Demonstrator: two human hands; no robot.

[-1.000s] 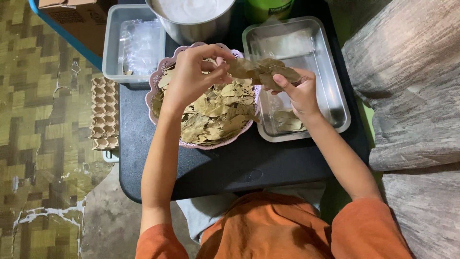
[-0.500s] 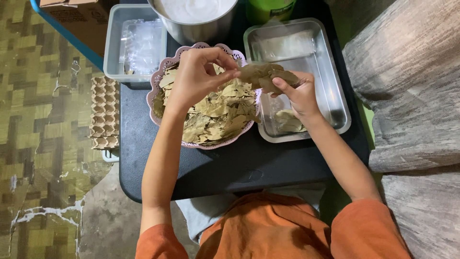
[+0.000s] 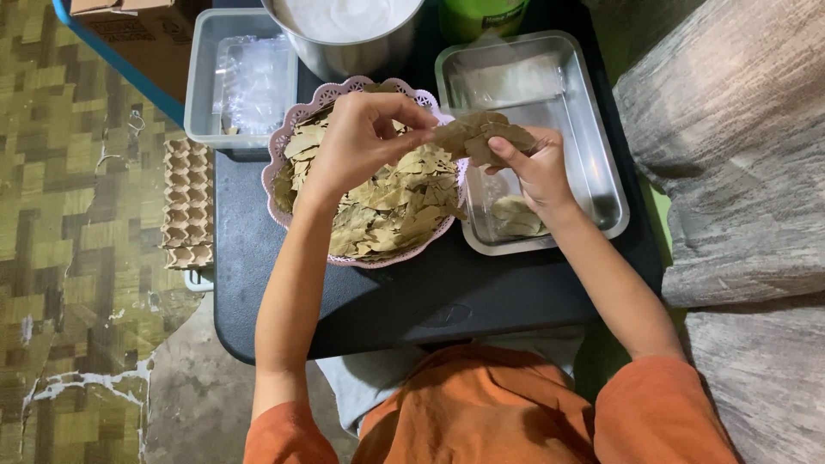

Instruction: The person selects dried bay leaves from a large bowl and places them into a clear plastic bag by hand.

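Note:
My left hand (image 3: 361, 137) and my right hand (image 3: 537, 172) together hold a small bunch of dried brown leaves (image 3: 477, 136) above the gap between two containers. The left fingers pinch its left end, the right thumb and fingers grip its right end. Below the left hand is a pink scalloped plate (image 3: 279, 155) heaped with several dried leaves (image 3: 387, 206). Under the right hand sits a metal tray (image 3: 593, 163) with a few leaves (image 3: 516, 215) lying in its near corner.
A small black table (image 3: 412, 296) carries everything. At the back are a metal pot (image 3: 344, 43) with white contents, a clear plastic box (image 3: 245, 82) and a green container (image 3: 481, 17). An egg carton (image 3: 185, 202) lies on the floor at left. Grey cushions (image 3: 730, 172) are at right.
The leaf bunch has shifted slightly left and lower between my hands, and my left fingers have regripped its end. Both arms stay over the plate and tray.

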